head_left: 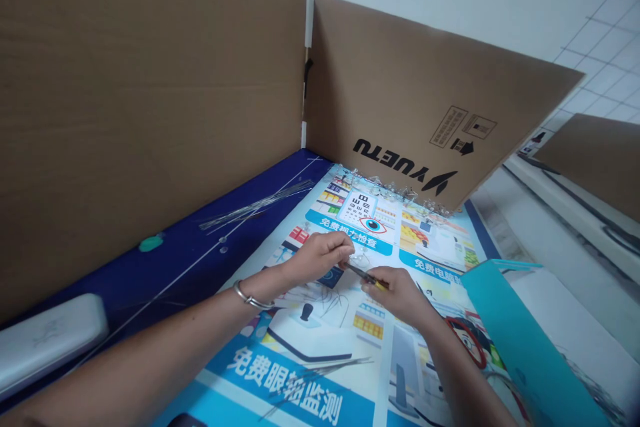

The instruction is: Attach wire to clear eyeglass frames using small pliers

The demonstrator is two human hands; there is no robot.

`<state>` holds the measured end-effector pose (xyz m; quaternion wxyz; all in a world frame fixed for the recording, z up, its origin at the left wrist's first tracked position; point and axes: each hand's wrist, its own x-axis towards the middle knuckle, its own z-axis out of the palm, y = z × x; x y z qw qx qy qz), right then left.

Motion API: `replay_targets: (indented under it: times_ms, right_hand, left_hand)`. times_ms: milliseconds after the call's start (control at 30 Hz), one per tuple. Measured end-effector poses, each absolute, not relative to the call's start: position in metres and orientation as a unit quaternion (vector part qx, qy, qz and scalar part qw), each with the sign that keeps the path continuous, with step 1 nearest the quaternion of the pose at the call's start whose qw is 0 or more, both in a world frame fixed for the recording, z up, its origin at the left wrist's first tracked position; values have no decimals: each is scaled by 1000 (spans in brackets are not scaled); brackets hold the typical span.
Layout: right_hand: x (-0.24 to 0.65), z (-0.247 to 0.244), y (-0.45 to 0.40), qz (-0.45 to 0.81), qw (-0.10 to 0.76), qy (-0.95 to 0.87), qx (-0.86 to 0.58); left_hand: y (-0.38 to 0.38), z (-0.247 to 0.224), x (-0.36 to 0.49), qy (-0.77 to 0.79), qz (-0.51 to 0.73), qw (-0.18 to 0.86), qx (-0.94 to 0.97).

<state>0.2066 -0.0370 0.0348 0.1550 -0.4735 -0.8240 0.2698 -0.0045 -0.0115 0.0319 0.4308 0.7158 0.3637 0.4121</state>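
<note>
Where my hands meet: just above printed eye-test poster (430,340), L hand (317,257) and R hand (395,293) close together, tool btwn them.
L hand: fingers (334,255) curled in tight pinch at tool's tip end; can't tell if they've got the tool, a clear bit, or both.
R hand: mostly closed, thumb + fingers wrapped on handle, firm hold by the look of it.
Tool: slim yellow-handled tool (374,279), dark shaft pointing at L fingers. Exact type unclear, poss. small pliers or cutter.
Just past L fingertips: clear plastic bits (357,260), small loose cluster on poster.
Ahead of both hands: row of clear plastic pieces (395,190) along foot of YUETU cardboard panel (440,93).
Left of L hand: bundle of thin metal wires (255,205) on navy mat (180,213).
On L wrist: silver bangle (253,297).
Right of R hand: teal folder (530,347), near but not touching.
Step in hand: close two-handed work w/ tool at tip, right by the clear bits.
Next move calls for: steady R grip, L fingers kept tight at tip, loose bits left undisturbed.
</note>
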Motion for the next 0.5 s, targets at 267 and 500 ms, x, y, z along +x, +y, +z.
replay_targets:
  times_ms: [267,500]
  right_hand:
    - [209,36,-36,350,161,-791,-476]
    - [210,27,-33,315,189,-802,-472]
  left_hand:
    - [-15,34,-3,361,420,435,710]
    - [-8,33,-5,346,408,529,659]
